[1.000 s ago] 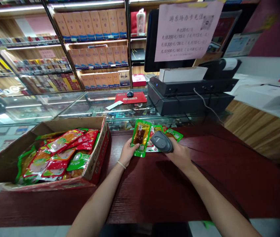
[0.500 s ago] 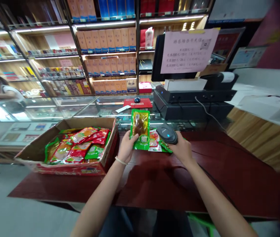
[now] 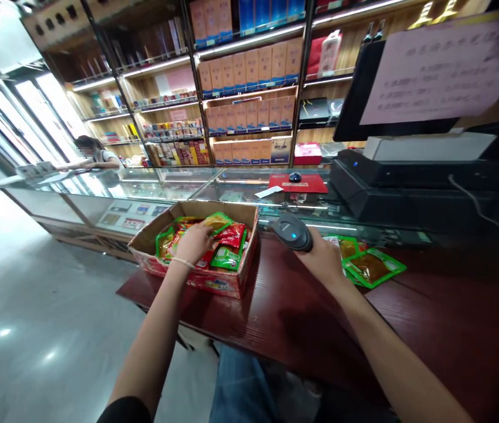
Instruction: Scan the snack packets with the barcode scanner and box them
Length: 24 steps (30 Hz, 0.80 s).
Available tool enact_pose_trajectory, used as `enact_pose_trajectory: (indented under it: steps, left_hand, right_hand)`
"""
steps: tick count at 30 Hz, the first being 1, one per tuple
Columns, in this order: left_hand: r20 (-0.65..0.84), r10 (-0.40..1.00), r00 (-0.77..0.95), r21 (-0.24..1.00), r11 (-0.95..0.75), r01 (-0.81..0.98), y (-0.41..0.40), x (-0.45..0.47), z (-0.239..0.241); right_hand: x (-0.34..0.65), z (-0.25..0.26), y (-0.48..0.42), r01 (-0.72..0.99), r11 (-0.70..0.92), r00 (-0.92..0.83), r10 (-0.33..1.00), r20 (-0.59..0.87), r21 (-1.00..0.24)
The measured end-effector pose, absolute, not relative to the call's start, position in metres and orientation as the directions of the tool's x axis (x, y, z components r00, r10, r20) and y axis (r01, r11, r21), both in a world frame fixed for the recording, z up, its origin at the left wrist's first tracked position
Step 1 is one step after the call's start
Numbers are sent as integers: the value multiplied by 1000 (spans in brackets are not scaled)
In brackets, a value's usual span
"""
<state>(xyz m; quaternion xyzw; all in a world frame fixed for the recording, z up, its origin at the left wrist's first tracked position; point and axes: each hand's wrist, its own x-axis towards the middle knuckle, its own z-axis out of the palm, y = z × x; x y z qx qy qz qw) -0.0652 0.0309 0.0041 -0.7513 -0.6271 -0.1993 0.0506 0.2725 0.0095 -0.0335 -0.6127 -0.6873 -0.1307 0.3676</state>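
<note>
My right hand (image 3: 325,261) is wrapped round a dark grey barcode scanner (image 3: 292,231), held above the dark red wooden counter (image 3: 430,329). My left hand (image 3: 194,242) reaches into an open cardboard box (image 3: 214,282) and rests on the red and green snack packets (image 3: 225,244) inside, its fingers curled down onto them; whether they grip one I cannot tell. Just right of my right hand, green snack packets (image 3: 370,267) lie flat on the counter.
A black register unit (image 3: 408,182) with a monitor and a pink paper notice (image 3: 438,70) stands at the back right. Glass display cases (image 3: 152,188) run behind the box, with a red mouse pad (image 3: 304,183). Another person (image 3: 88,154) leans on the far counter. Shelves of boxed goods fill the back wall.
My left hand has let go of the green packet it held up and moved left into the box. The view has swung left. The scanner stays in my right hand.
</note>
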Motion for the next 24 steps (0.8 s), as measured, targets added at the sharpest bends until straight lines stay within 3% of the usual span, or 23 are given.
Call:
enact_pose_trajectory:
  steps: [3, 9, 16, 24]
  left_hand:
    - [225, 951, 213, 72, -234, 970, 42, -78, -17]
    - [202, 949, 242, 32, -254, 967, 58, -78, -24]
    - [350, 867, 355, 21, -386, 922, 46, -28, 2]
    - [457, 691, 560, 104, -667, 738, 32, 113, 7]
  right_hand:
    - [258, -39, 15, 938, 232, -7, 755, 656, -258]
    - [266, -46, 15, 946, 198, 5, 783, 622, -256]
    - [319, -43, 4, 957, 83, 100, 807, 582, -280]
    - [414, -53, -24, 953, -155, 275, 801, 531, -260]
